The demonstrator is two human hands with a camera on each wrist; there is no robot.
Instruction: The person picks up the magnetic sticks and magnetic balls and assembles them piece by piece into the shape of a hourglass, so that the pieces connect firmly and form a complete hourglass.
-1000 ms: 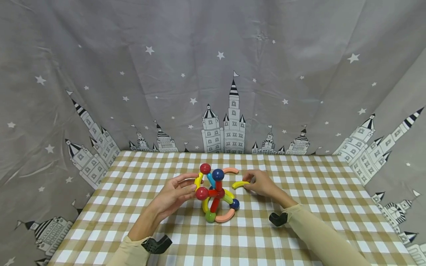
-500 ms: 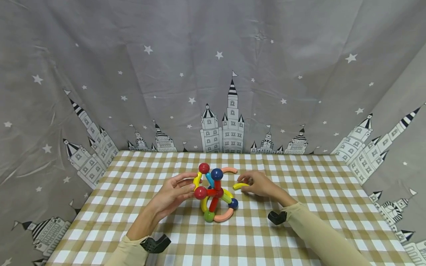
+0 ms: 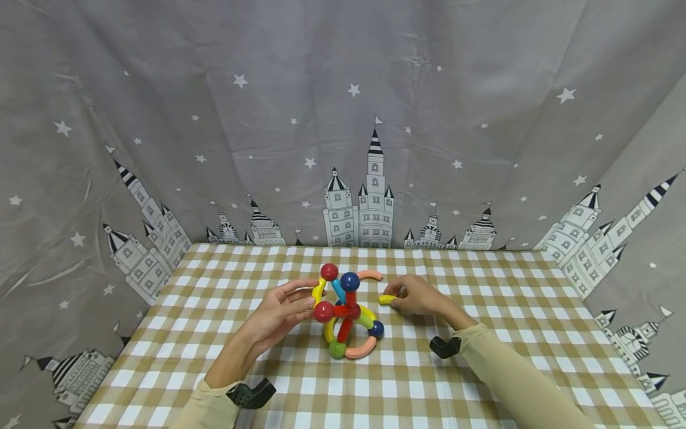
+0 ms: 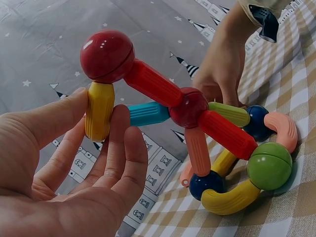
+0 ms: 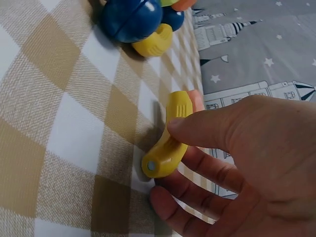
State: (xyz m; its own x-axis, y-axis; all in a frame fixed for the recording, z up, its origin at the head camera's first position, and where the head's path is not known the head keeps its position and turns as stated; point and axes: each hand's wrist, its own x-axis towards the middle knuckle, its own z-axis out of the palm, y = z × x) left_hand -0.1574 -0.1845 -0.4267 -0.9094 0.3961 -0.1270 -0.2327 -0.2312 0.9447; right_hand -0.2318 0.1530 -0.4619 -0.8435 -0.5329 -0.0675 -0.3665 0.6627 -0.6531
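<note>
A magnetic stick-and-ball structure stands on the checked cloth, with red (image 3: 323,311), blue (image 3: 350,281) and green balls (image 3: 337,349) joined by coloured sticks. My left hand (image 3: 278,314) pinches its upper-left yellow stick (image 4: 100,111) between thumb and fingers, just under a red ball (image 4: 107,56). To the right of the structure, my right hand (image 3: 420,296) pinches a loose curved yellow stick (image 5: 163,157) between thumb and fingers, close to the cloth. A round metal spot shows on that stick's near end. The stick and the structure are apart.
A curved salmon-coloured stick (image 3: 371,274) lies on the cloth behind the structure. The checked tablecloth (image 3: 498,310) reaches back to a grey curtain (image 3: 268,143) printed with castles and stars. Black wrist cameras sit on both sleeves.
The loose yellow stick has shifted and turned slightly in my right fingers, and less of it shows in the head view. My left hand and the structure stay in place.
</note>
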